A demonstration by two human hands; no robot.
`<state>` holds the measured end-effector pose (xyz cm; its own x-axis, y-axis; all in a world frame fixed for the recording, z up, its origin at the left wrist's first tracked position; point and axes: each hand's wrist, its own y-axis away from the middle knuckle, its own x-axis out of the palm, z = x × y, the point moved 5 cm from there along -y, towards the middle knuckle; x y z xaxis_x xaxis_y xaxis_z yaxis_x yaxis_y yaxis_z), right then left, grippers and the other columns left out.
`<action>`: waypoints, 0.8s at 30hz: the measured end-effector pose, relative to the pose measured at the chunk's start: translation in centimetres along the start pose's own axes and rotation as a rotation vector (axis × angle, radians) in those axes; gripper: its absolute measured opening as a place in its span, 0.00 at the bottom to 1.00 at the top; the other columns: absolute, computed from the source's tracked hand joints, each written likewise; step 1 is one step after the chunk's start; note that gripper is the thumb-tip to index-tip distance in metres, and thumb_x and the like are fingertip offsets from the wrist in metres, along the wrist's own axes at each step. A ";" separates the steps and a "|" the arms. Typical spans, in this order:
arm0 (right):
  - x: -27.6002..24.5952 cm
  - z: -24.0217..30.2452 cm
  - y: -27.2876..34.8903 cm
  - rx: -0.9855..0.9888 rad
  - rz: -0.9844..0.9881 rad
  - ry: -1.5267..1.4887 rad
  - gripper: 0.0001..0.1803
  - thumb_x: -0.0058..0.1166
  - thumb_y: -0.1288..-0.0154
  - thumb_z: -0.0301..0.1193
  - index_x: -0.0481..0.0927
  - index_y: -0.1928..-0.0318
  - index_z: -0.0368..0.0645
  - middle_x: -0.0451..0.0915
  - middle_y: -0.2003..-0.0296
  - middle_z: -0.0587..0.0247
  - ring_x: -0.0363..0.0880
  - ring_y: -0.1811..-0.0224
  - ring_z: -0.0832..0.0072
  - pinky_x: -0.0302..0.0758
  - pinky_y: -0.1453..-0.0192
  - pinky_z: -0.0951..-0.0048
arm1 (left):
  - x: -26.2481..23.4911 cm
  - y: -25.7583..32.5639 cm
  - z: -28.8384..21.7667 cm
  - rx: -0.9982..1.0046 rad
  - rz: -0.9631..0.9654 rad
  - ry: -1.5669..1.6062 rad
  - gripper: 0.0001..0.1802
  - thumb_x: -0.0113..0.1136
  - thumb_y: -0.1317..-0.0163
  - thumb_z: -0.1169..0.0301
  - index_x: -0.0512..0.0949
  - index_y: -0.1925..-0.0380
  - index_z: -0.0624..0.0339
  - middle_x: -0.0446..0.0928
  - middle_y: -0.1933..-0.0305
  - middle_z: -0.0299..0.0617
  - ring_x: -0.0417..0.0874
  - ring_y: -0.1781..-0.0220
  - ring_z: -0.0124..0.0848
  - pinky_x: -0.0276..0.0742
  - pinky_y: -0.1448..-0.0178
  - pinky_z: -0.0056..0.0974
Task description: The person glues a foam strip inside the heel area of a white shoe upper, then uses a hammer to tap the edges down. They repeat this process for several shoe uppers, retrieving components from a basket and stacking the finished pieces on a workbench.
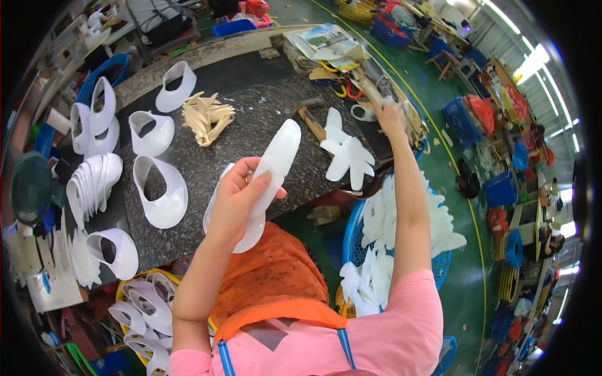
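My left hand is closed over the near edge of the worktable, its thumb pressed on a long white insole. More white insole-shaped pieces show below and beside that hand, partly hidden by it. My right arm stretches to the table's right end, where my right hand has its fingers curled down beside a small whitish ring-shaped thing; what they grip is too small to make out. Between the hands lie a fanned pile of white insoles and a hammer. White shoe uppers stand on the left.
Beige strips lie heaped on the dark speckled tabletop. Scissors and papers crowd the far right corner. A blue basket of white pieces stands right of my lap, a yellow basket of uppers at the lower left.
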<state>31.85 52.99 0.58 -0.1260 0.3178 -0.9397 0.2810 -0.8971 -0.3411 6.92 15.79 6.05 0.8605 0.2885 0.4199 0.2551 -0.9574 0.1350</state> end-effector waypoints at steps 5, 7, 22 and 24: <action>1.2 1.0 -2.7 -0.022 0.289 0.199 0.27 0.49 0.37 0.51 0.84 0.58 0.38 0.83 0.58 0.48 0.82 0.52 0.54 0.76 0.45 0.57 | -1.7 2.7 -0.9 0.034 -0.042 0.184 0.14 0.52 0.34 0.76 0.68 0.49 0.62 0.81 0.59 0.48 0.84 0.58 0.34 0.80 0.51 0.38; -3.7 3.2 -0.9 -0.053 0.303 0.212 0.23 0.51 0.37 0.46 0.83 0.55 0.39 0.83 0.57 0.49 0.81 0.51 0.54 0.74 0.44 0.55 | -2.1 3.2 -1.3 0.031 -0.029 0.203 0.15 0.53 0.35 0.78 0.68 0.48 0.62 0.81 0.56 0.50 0.84 0.54 0.33 0.79 0.49 0.35; -13.9 19.7 16.6 -0.495 0.245 -1.107 0.07 0.53 0.36 0.29 0.76 0.63 0.36 0.81 0.66 0.58 0.80 0.68 0.66 0.79 0.61 0.66 | -6.9 4.8 -4.1 0.324 -0.264 -0.821 0.19 0.62 0.41 0.70 0.75 0.49 0.60 0.77 0.53 0.43 0.80 0.52 0.34 0.77 0.50 0.38; -10.0 20.2 16.9 0.081 0.566 -1.654 0.13 0.42 0.25 0.34 0.71 0.55 0.36 0.80 0.59 0.53 0.82 0.64 0.67 0.81 0.56 0.64 | -7.3 1.7 -5.0 0.394 -0.346 -0.948 0.19 0.63 0.44 0.71 0.77 0.51 0.60 0.76 0.55 0.43 0.79 0.53 0.36 0.75 0.48 0.40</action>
<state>18.58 28.48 4.67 -0.8044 -0.5861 0.0969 0.5916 -0.8051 0.0416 -1.15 12.12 7.72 0.6619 0.5813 -0.4732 0.5278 -0.8098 -0.2564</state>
